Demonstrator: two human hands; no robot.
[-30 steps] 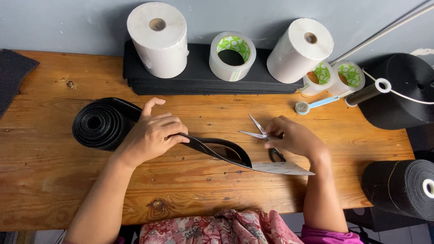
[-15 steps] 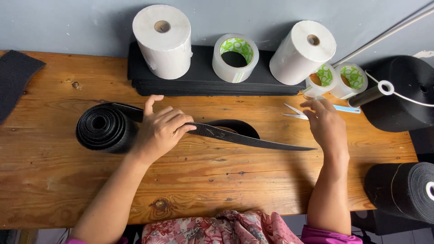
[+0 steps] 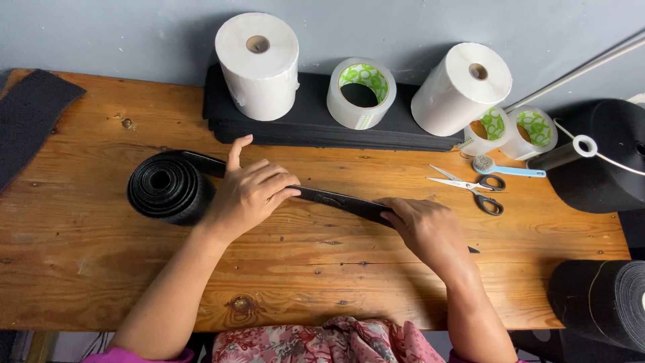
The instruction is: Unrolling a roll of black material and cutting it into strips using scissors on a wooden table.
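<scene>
- The step in hand looks like laying out a length of black strap (image 3: 336, 199) pulled off the black coil (image 3: 164, 187), which lies on its side on the wooden tabletop (image 3: 80, 262) at the person's left.
- The left hand (image 3: 250, 191) rests palm down on the strap just beside the coil, fingers spread and flat, pinning it to the wood rather than closing around it.
- The right hand (image 3: 424, 225) lies over the far stretch of the strap, fingers curled down onto it; whether they pinch it or only press cannot be told. The strap's tip shows just past the wrist.
- The strap runs between the two hands, flat and nearly straight, slanting slightly towards the person.
- The next move seems to call for holding the strap taut and flat with both hands, so that it does not curl back towards the coil.
- A second ago the right hand held the scissors (image 3: 470, 187) at the strap, which arched up in a loop; now the scissors lie open on the tabletop, well apart from that hand, near a small blue-handled tool (image 3: 504, 168), and the loop is gone.
</scene>
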